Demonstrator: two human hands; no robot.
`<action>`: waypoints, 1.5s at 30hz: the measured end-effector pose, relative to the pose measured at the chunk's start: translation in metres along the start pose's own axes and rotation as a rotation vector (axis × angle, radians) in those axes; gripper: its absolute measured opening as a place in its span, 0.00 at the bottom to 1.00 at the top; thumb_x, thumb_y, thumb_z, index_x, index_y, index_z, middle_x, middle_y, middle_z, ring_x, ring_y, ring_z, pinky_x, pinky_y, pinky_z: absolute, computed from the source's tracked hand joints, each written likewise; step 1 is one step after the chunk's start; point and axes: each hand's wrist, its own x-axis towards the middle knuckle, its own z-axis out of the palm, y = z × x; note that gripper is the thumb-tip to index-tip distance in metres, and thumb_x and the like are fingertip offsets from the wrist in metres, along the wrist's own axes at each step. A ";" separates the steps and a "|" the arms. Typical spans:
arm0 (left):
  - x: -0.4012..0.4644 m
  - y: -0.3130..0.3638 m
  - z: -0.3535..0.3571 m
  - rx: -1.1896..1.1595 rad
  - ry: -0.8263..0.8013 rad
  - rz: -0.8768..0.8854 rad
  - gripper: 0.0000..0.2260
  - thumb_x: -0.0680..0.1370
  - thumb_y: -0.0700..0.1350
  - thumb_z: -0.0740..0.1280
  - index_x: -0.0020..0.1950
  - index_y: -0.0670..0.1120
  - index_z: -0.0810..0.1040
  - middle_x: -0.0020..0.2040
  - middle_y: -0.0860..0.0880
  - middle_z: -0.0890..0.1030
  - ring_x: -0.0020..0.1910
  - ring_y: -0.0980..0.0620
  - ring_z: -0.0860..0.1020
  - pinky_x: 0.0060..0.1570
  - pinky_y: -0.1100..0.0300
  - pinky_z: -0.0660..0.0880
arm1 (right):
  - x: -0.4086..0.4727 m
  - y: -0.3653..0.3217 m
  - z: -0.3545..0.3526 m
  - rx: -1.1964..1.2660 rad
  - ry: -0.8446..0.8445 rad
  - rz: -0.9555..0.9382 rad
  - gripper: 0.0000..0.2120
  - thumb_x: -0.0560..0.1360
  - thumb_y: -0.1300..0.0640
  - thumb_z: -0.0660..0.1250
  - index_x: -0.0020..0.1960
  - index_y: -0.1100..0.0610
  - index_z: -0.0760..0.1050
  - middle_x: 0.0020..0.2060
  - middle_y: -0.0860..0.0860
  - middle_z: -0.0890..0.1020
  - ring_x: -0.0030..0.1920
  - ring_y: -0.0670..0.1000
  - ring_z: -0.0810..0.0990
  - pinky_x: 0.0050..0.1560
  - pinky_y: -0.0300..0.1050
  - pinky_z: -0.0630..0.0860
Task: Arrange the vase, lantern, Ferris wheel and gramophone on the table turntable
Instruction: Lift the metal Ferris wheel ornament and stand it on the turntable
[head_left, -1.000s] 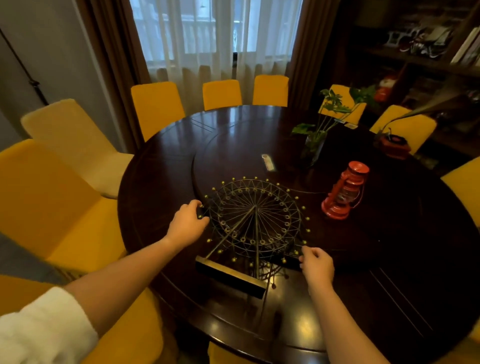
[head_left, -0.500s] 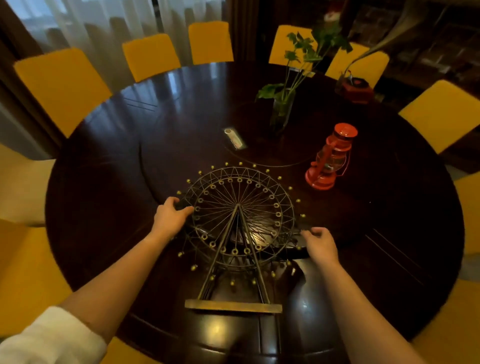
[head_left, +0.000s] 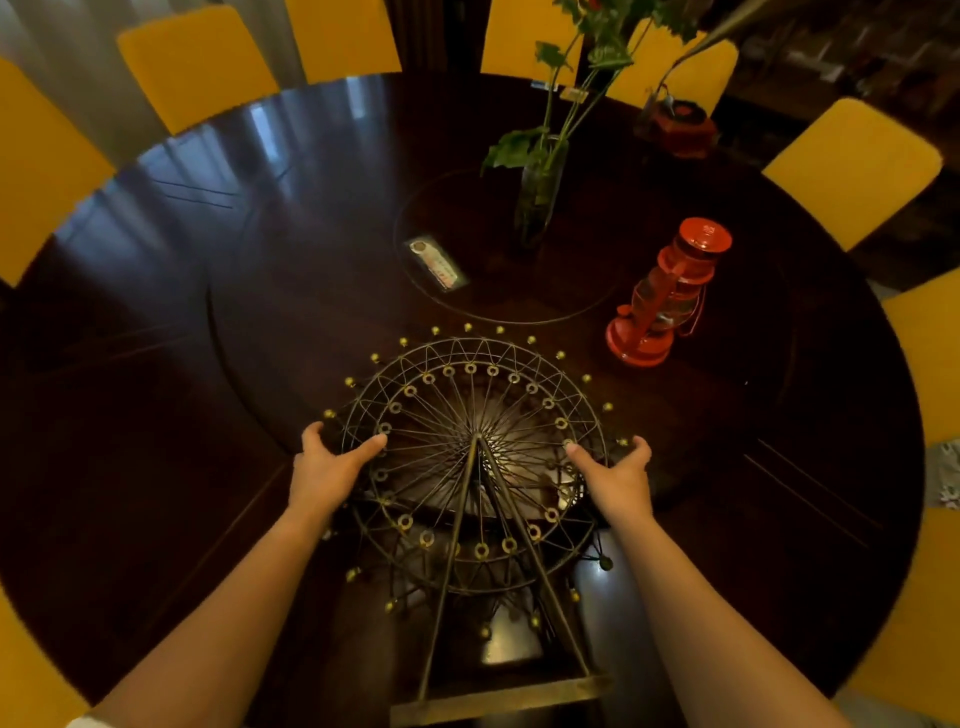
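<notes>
A wire Ferris wheel (head_left: 470, 457) with small gold beads stands at the near edge of the dark round table, its base bar closest to me. My left hand (head_left: 330, 467) grips the wheel's left rim and my right hand (head_left: 615, 475) grips its right rim. The red lantern (head_left: 667, 296) stands on the turntable (head_left: 291, 322) to the right. A glass vase (head_left: 540, 192) with green stems stands on the inner disc at the centre. The red gramophone (head_left: 680, 127) with its horn sits at the far right of the table.
Yellow chairs (head_left: 852, 166) ring the table. A small flat card-like object (head_left: 436, 262) lies near the vase. The outer table ring (head_left: 130, 467) surrounds the turntable. Curtains hang at the back left.
My view has tilted down and closer to the table. The Ferris wheel has turned so its frame faces me squarely, and both hands have shifted to opposite sides of its rim.
</notes>
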 end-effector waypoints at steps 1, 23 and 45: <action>0.003 0.000 0.001 0.008 -0.023 -0.016 0.49 0.64 0.65 0.77 0.78 0.50 0.58 0.74 0.42 0.69 0.68 0.39 0.72 0.62 0.42 0.74 | 0.001 0.000 0.001 -0.010 0.022 0.001 0.51 0.68 0.35 0.75 0.79 0.50 0.49 0.73 0.59 0.68 0.69 0.62 0.71 0.62 0.56 0.72; 0.022 0.000 0.006 0.408 0.046 0.080 0.43 0.66 0.77 0.64 0.69 0.48 0.70 0.58 0.50 0.81 0.49 0.46 0.83 0.50 0.45 0.80 | 0.002 0.010 0.004 -0.367 0.052 0.065 0.48 0.64 0.20 0.61 0.63 0.61 0.78 0.56 0.57 0.83 0.55 0.58 0.81 0.53 0.54 0.79; -0.023 0.080 -0.034 0.335 0.223 0.350 0.45 0.57 0.85 0.57 0.61 0.54 0.73 0.48 0.53 0.83 0.46 0.45 0.83 0.46 0.47 0.79 | -0.049 -0.034 -0.038 -0.057 0.207 -0.178 0.31 0.67 0.27 0.67 0.35 0.57 0.77 0.30 0.52 0.82 0.35 0.56 0.83 0.40 0.54 0.80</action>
